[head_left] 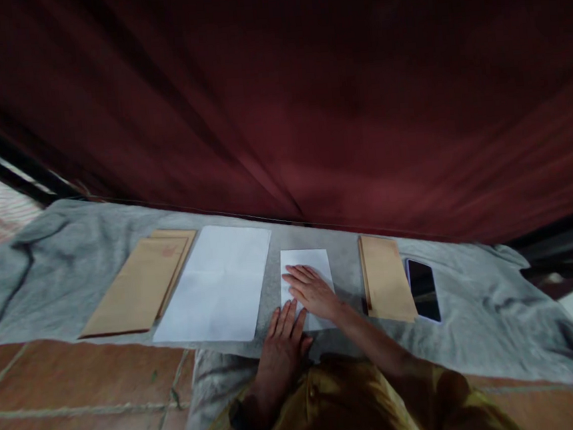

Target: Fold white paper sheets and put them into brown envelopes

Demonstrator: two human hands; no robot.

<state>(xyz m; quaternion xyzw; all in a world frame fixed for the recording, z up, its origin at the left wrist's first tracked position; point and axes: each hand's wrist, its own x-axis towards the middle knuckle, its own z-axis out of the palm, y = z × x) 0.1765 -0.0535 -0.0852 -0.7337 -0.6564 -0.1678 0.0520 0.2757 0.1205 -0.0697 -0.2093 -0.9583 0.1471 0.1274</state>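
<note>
A folded white sheet of paper point(306, 261) lies on a grey cloth point(60, 268) spread over the floor. My right hand point(312, 290) lies flat on it, fingers stretched out and pressed on the paper. My left hand point(283, 339) rests flat at the sheet's near left corner, fingers extended. Neither hand grips anything. A larger unfolded white sheet point(217, 284) lies just left of my hands.
A stack of brown envelopes point(142, 281) lies at the left, another brown envelope point(385, 276) at the right, with a dark phone point(422, 290) beside it. A dark red curtain point(306, 93) hangs behind. Terracotta floor tiles point(81, 393) are in front.
</note>
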